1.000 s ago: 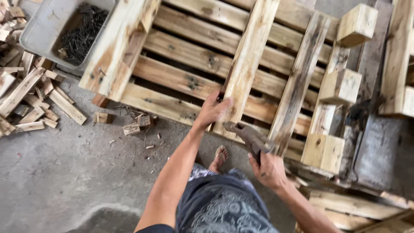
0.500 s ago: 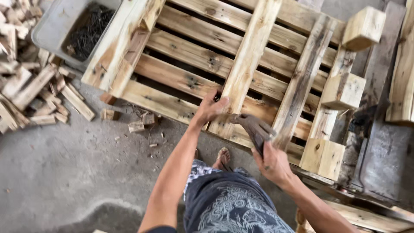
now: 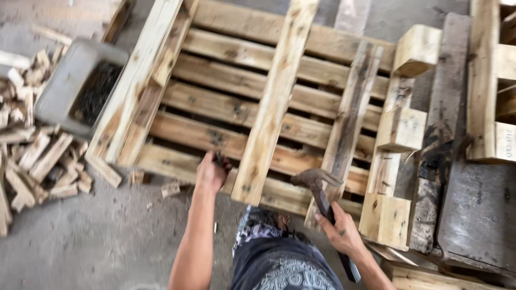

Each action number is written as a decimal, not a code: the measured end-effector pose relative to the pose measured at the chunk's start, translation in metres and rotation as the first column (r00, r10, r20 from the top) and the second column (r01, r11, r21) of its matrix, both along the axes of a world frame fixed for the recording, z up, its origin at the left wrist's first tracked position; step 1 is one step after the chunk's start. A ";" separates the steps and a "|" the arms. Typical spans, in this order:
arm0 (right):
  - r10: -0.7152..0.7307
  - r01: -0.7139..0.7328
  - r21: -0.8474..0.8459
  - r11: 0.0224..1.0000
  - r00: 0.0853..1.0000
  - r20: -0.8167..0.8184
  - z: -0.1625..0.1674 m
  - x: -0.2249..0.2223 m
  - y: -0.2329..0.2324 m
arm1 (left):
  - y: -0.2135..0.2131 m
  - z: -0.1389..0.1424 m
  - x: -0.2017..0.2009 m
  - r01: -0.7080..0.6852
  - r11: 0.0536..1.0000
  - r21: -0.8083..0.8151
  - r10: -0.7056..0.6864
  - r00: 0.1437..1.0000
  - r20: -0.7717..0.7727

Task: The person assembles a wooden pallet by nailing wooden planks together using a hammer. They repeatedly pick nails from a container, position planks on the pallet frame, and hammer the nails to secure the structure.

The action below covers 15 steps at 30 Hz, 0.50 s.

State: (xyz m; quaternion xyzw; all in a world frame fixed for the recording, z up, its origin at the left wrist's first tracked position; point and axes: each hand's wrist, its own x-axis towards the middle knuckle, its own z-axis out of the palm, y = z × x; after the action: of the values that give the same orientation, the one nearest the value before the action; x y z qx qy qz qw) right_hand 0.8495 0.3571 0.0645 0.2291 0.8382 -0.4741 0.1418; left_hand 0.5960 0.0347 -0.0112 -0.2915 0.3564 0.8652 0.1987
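A wooden pallet (image 3: 231, 115) lies flat on the concrete floor ahead of me. My left hand (image 3: 211, 173) is closed on a small dark object, likely a nail, at the pallet's near edge, just left of an upright plank (image 3: 274, 102). My right hand (image 3: 340, 232) grips the handle of a rusty claw hammer (image 3: 316, 181), whose head hovers over the near edge beside a darker plank (image 3: 348, 123). My knees in patterned shorts show at the bottom.
A grey tray (image 3: 70, 88) with dark nails sits at the left. Wood scraps (image 3: 37, 161) are piled on the floor beside it. Wooden blocks (image 3: 400, 129) and more pallet parts (image 3: 492, 80) stand on the right, with a dark slab (image 3: 478, 215) below them.
My left hand left the upright plank, shifted left and closed on a small dark object. The hammer hand stayed near the front edge. The camera view moved closer.
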 end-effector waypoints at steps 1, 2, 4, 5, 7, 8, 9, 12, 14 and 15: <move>-0.025 0.025 0.018 1.000 0.999 0.025 -0.006 -0.001 0.006 | -0.005 0.001 -0.005 0.016 0.999 -0.031 -0.015 1.000 0.021; -0.048 0.047 0.036 0.998 0.998 0.049 -0.011 -0.003 0.012 | -0.008 0.003 -0.011 0.022 0.999 -0.025 -0.022 1.000 -0.014; -0.134 0.133 0.011 0.991 0.989 0.059 -0.023 -0.008 0.022 | -0.002 0.007 -0.031 0.039 0.999 0.007 -0.039 0.996 -0.080; -0.170 0.171 -0.003 0.985 0.983 0.069 -0.030 -0.010 0.026 | -0.001 0.009 -0.041 0.053 0.998 0.028 -0.049 0.993 -0.111; -0.269 0.278 -0.069 0.958 0.956 0.114 -0.046 -0.014 0.034 | 0.012 0.018 -0.070 0.060 0.997 0.044 -0.053 0.989 -0.139; -0.313 0.327 -0.099 0.940 0.940 0.134 -0.056 -0.016 0.038 | 0.022 0.023 -0.088 0.052 0.998 0.041 -0.046 0.989 -0.139; -0.345 0.360 -0.163 0.919 0.931 0.117 -0.066 -0.018 0.042 | 0.031 0.029 -0.104 0.042 0.998 0.038 -0.037 0.990 -0.135; -0.408 0.421 -0.323 0.847 0.906 0.112 -0.099 -0.025 0.056 | 0.067 0.046 -0.157 0.053 0.998 -0.017 -0.055 0.967 -0.250; -0.428 0.456 -0.387 0.801 0.889 0.162 -0.117 -0.033 0.064 | 0.088 0.058 -0.189 0.078 0.994 0.072 -0.057 0.967 -0.247; -0.427 0.472 -0.386 0.793 0.881 0.201 -0.124 -0.039 0.068 | 0.098 0.061 -0.201 0.071 0.991 0.110 -0.047 0.977 -0.210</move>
State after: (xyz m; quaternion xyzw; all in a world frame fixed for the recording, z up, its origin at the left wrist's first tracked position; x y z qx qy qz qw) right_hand 0.8109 0.4249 -0.0598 0.4098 0.6276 -0.6520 0.1143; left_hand 0.3950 0.1324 0.0501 -0.1770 0.3324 0.9039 0.2030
